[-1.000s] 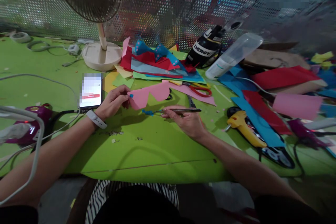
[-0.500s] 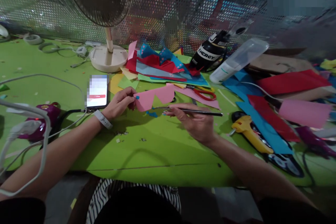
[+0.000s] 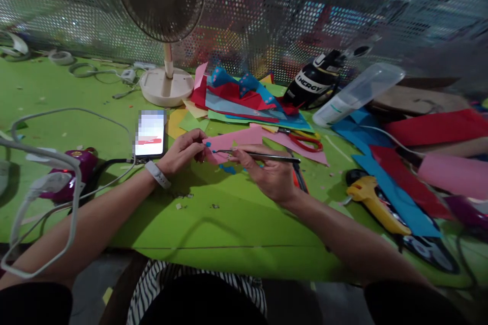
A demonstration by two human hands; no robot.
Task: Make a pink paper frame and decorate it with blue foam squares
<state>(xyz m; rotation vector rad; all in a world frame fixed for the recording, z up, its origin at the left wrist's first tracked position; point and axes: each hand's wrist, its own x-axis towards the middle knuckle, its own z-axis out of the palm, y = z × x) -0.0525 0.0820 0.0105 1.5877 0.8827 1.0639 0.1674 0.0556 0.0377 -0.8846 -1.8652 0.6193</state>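
A pink paper strip point(image 3: 244, 138) with a notched lower edge is pinched at its left end by my left hand point(image 3: 187, 152). Near those fingers a small blue piece point(image 3: 208, 144) sits on the strip. My right hand point(image 3: 272, 175) is closed around slim dark metal tweezers point(image 3: 272, 156). Their tip is over the strip's left part, with a tiny blue bit point(image 3: 214, 151) at it; whether they grip it I cannot tell. More blue paper scraps point(image 3: 227, 169) lie on the green table point(image 3: 190, 228) just below the strip. My right fingers cover part of the strip.
Left stand a phone point(image 3: 150, 134), a fan point(image 3: 168, 84) and a purple power socket point(image 3: 66, 177) with looping cables. Behind the strip lie stacked coloured papers point(image 3: 244, 104) and red-handled scissors point(image 3: 308, 143). To the right are a black bottle point(image 3: 310, 84), a clear bottle point(image 3: 358, 96) and a yellow glue gun point(image 3: 377, 203).
The tweezers' tip has moved from the blue scraps below the strip up and left onto the strip's left part. My left hand keeps its hold. The view has shifted slightly.
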